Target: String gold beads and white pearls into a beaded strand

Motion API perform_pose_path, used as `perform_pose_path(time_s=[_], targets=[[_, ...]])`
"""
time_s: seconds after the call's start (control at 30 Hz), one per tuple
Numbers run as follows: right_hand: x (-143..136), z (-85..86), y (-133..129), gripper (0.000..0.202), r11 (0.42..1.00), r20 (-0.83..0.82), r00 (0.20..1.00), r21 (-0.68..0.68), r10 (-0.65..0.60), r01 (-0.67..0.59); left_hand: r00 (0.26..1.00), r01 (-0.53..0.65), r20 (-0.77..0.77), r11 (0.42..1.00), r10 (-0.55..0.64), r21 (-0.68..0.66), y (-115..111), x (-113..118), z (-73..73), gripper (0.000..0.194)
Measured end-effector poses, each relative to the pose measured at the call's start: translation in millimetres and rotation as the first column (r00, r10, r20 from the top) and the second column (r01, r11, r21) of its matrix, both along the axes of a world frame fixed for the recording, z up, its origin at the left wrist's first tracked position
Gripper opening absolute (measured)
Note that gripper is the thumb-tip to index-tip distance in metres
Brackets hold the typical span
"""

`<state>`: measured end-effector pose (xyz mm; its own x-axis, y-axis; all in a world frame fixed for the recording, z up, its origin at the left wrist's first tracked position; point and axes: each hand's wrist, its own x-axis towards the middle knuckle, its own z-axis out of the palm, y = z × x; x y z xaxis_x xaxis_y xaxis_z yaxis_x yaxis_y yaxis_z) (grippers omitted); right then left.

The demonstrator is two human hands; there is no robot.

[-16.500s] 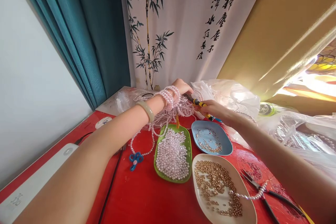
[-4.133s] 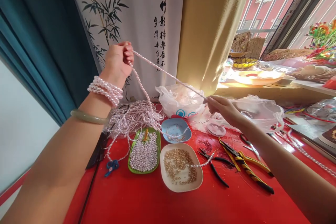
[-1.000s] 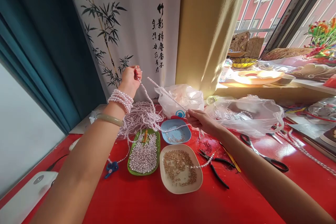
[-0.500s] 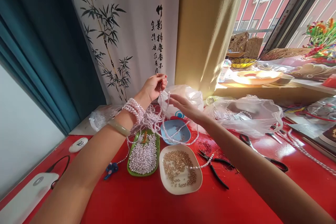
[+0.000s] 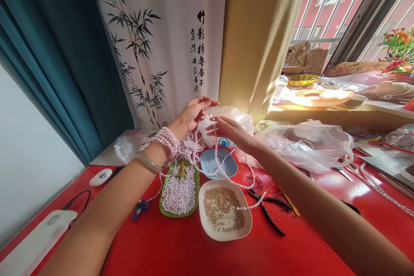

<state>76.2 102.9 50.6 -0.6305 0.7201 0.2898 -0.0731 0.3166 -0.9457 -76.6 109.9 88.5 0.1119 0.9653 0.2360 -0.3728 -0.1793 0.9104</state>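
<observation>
Nearest you on the red table (image 5: 155, 246), a cream tray (image 5: 223, 237) holds gold beads (image 5: 221, 202), and a green tray (image 5: 163, 207) of loose pearl beads (image 5: 179, 194) sits just beside it on your left. Black-handled pliers (image 5: 273, 222) lie to the cream tray's right. Behind it is a blue tray (image 5: 210, 157) with a few small beads, crossed by the looping pearl strand (image 5: 215, 142), which hangs from your raised hands above. Your left hand (image 5: 196, 114) pinches it; your right hand (image 5: 228, 129) has its fingers extended at another length of it, and you can't tell whether they grip. Pearl coils circle your left wrist. Tangled pearl strands (image 5: 189, 148) heap behind the green tray, and farther back a white plastic bag (image 5: 239, 116) stands before a bamboo-printed hanging (image 5: 174, 30).
</observation>
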Motion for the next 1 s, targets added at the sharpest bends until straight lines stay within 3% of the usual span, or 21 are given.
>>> perform_pose_path(time_s=[0.13,0.33,0.53,0.63,0.83,1.0], targets=[[-10.7,10.4,3.7,0.029,0.986,0.016,0.993,0.123,-0.120,0.117,0.999,-0.036,-0.008,0.999,0.036,-0.008,1.5,6.3,-3.6,0.010],[-9.7,2.8,9.2,0.026,0.941,0.082,0.952,0.196,-0.295,0.275,0.996,-0.084,-0.035,0.995,0.082,-0.045,0.9,5.8,-8.0,0.010],[-0.6,15.8,10.6,0.024,0.751,0.016,0.807,0.380,-0.590,0.541,0.998,-0.043,-0.057,0.995,0.038,-0.094,-2.4,5.0,-13.8,0.019],[-4.3,24.6,8.0,0.025,0.736,0.049,0.797,0.422,-0.602,0.529,0.997,0.015,-0.078,0.990,-0.026,-0.139,-4.4,9.8,-13.8,0.028],[-15.1,32.4,9.9,0.016,0.754,0.124,0.803,0.450,-0.583,0.478,0.962,0.201,-0.150,0.963,-0.229,-0.181,-4.7,18.3,-10.3,0.062],[-12.9,34.4,18.3,0.014,0.789,0.139,0.835,0.437,-0.533,0.431,0.943,0.280,-0.130,0.943,-0.305,-0.183,-7.9,15.9,-7.3,0.064]])
